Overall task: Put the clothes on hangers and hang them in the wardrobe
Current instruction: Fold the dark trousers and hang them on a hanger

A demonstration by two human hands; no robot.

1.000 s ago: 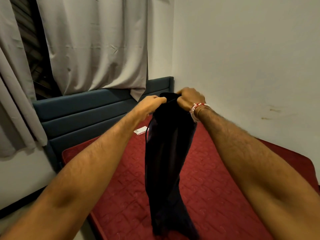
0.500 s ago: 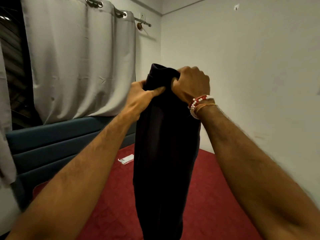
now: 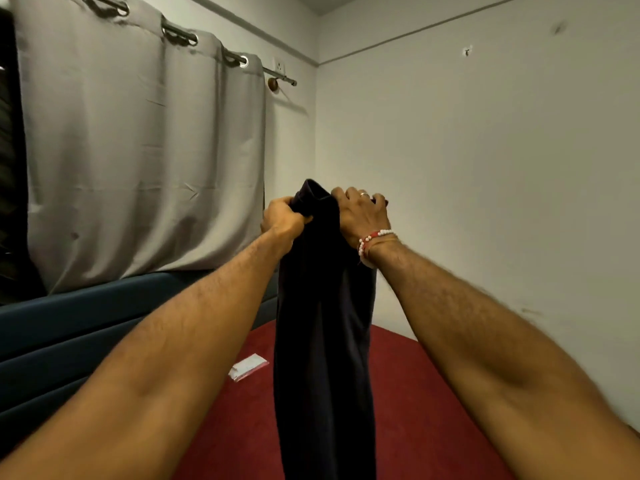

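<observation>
A dark navy garment [image 3: 323, 341] hangs straight down in front of me, held up by its top edge above the bed. My left hand [image 3: 282, 216] grips the left side of that top edge with curled fingers. On the right side, my right hand [image 3: 360, 216], with a red and white bead bracelet at the wrist, clutches the same edge. The two hands are close together. The garment's lower end runs out of the frame. No hanger or wardrobe is in view.
A red mattress [image 3: 415, 393] lies below, against a dark blue padded headboard [image 3: 69, 334]. A small white packet [image 3: 247, 366] lies on the mattress. Grey curtains [image 3: 138, 150] hang at the left; a plain wall [image 3: 485, 185] stands at the right.
Both hands have lifted the garment up from the mattress, and my view has tilted upward toward the curtain rod and the wall. The grip on the top edge is unchanged.
</observation>
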